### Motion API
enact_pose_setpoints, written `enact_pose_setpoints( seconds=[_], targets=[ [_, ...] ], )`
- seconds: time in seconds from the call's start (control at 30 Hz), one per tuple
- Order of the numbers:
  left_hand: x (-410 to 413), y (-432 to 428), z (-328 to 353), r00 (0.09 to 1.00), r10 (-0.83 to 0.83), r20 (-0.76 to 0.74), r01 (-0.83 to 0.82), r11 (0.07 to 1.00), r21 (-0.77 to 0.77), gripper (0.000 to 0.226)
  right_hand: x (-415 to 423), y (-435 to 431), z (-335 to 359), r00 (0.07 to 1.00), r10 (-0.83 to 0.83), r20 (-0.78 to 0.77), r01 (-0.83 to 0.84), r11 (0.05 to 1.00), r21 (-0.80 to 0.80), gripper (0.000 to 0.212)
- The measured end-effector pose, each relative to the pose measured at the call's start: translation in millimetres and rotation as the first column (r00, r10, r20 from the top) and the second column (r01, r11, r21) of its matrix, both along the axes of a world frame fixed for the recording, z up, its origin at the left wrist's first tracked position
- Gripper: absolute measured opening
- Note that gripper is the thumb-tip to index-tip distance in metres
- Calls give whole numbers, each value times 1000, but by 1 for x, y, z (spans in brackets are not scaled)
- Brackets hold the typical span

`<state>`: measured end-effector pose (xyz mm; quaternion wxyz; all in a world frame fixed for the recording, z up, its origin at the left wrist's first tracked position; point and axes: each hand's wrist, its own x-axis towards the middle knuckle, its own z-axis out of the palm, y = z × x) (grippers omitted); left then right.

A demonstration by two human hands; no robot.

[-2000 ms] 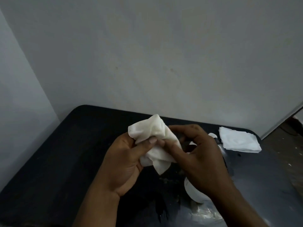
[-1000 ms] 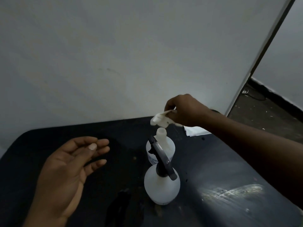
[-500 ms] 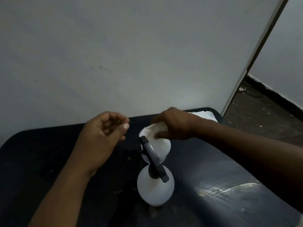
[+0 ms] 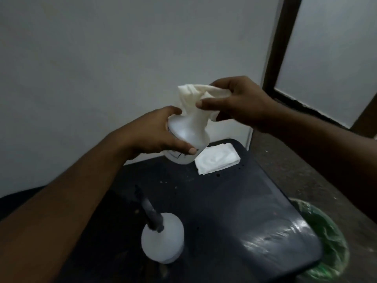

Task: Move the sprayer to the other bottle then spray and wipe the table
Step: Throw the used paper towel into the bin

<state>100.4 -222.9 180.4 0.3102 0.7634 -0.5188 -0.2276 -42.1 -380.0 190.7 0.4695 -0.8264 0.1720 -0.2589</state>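
My left hand (image 4: pixel 157 131) grips a white bottle (image 4: pixel 184 137) with no sprayer, lifted above the back of the black table (image 4: pixel 234 211). A crumpled white tissue (image 4: pixel 195 101) covers the bottle's neck, and my right hand (image 4: pixel 236 101) pinches that tissue from the right. A second white bottle (image 4: pixel 163 240) stands on the table near its front, with the dark sprayer (image 4: pixel 149 211) fitted on top.
A folded stack of white tissues (image 4: pixel 217 159) lies at the table's back right corner. A bin with a green liner (image 4: pixel 326 242) stands on the floor to the right of the table. A grey wall is behind, a dark door frame (image 4: pixel 273 58) to the right.
My left hand has closed on the sprayerless bottle and lifted it off the table. My right hand has risen with the tissue, still over the bottle's neck. The view has shifted right.
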Motion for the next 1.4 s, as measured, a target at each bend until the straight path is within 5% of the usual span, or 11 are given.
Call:
enact_pose_setpoints(
  seconds=[0.27, 0.43, 0.8, 0.97, 1.1, 1.23, 1.4],
  targets=[
    [-111, -77, 20, 984, -163, -72, 165, 986, 26, 90, -137, -43, 30, 996, -35, 88, 15, 975, 221, 22],
    [-189, -119, -9, 937, -257, -237, 252, 966, -51, 55, -233, -71, 8, 982, -104, 155, 29, 905, 425, 27],
    [-242, -173, -82, 904, -97, -415, 24, 984, -176, 68, -308, -116, -57, 956, -227, 185, 94, 836, 541, 37],
    [-236, -190, -128, 875, -21, -484, -54, 988, -142, 56, -310, -148, -122, 888, -455, -72, 421, 740, 525, 19],
    [-230, -197, -153, 857, 0, -515, -94, 983, -155, 61, -307, -161, -201, 751, -504, -426, 659, 611, 439, 35],
    [-227, -194, -177, 878, -10, -479, -95, 976, -194, 73, -297, -158, -269, 656, -411, -633, 681, 685, 261, 27],
    [-222, -190, -198, 914, -4, -406, -75, 981, -178, 72, -287, -160, -314, 653, -335, -679, 619, 752, 225, 15]
  ],
)
